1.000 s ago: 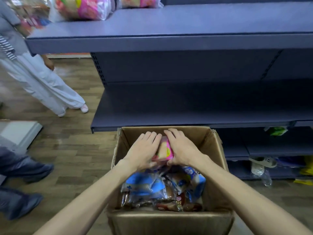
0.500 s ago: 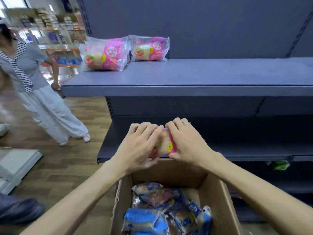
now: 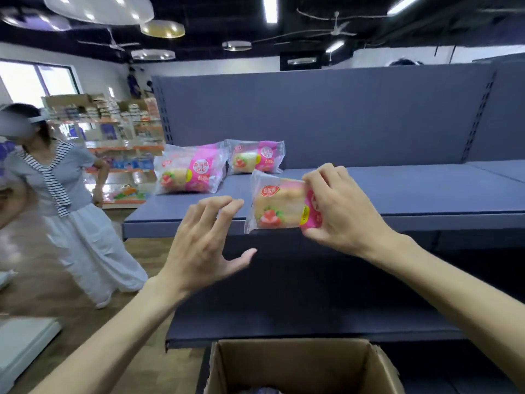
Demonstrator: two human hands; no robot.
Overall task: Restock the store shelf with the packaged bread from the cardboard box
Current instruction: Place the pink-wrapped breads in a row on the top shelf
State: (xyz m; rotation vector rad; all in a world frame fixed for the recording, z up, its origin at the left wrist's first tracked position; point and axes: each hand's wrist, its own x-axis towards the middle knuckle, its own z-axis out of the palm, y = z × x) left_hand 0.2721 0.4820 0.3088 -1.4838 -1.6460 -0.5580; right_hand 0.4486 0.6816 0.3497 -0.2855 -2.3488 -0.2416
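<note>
At the far left of the head view, a bystander [image 3: 61, 194] in a grey top and white skirt stands on the wood floor [image 3: 42, 282], well apart from the shelving. Behind this person, stocked display racks [image 3: 113, 143] line the wall.

To the right, the blue store shelf [image 3: 397, 200] carries two pink bread packs: the first shelved pack [image 3: 189, 172] lies near the shelf's left end, and the second shelved pack [image 3: 255, 156] lies just beside it, closer to the back panel [image 3: 341, 118].

In the centre foreground, the left hand [image 3: 203, 245] is raised in front of the shelf edge with fingers spread and relaxed; it holds nothing and does not touch the pack beside it.

Just right of it, the held bread pack [image 3: 277, 206] is suspended above the front edge of the shelf, tilted slightly. Whether its lower edge touches the shelf cannot be determined. The right hand [image 3: 341, 206] grips the pack's right end, with fingers curled over the top and the thumb underneath.

At the bottom centre, the cardboard box [image 3: 298, 368] stands open below the lower shelf [image 3: 284, 322]. Its contents are almost entirely out of view.
</note>
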